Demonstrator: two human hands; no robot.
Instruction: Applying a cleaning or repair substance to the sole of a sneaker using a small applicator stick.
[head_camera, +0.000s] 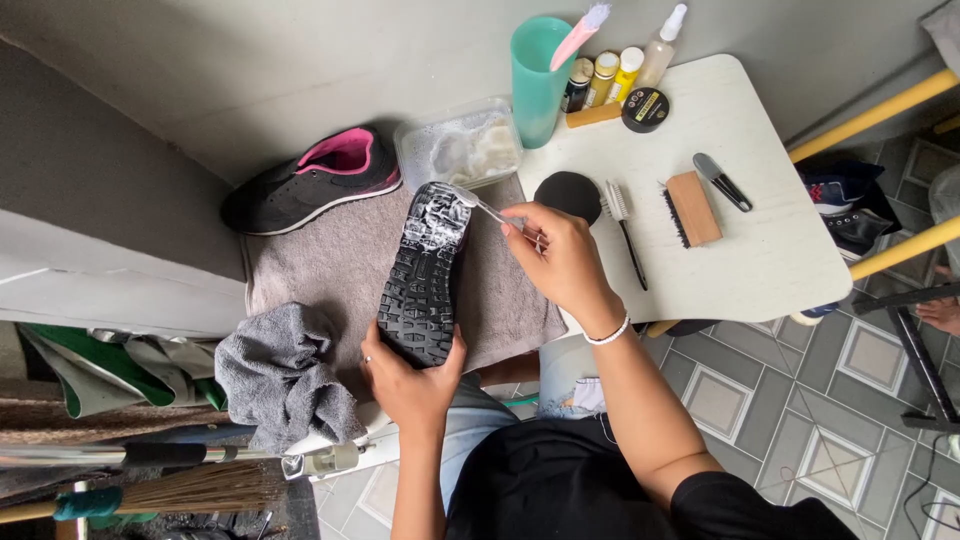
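Left hand (405, 385): nearest the camera, fingers clasped around the heel end of the shoe (425, 275), propping it sole-up over the brown towel (330, 270).
Right hand (560, 258): fingers pinched on a small brush (480, 207), its head touching the toe end of the sole.
Shoe axis: long axis runs away from the person, toe at the far end (tilted slightly right), heel near.
Shoe look: black lugged tread, white foam spread over the toe part.
Edges: towel's right edge lies just beside the white worktop (760, 250); grey cloth (280, 375) bunched at the towel's near-left corner.
Open room: bare towel on either side of the shoe; second shoe (315, 180), black with pink lining, and a soapy plastic tub (460, 148) sit along the far wall.
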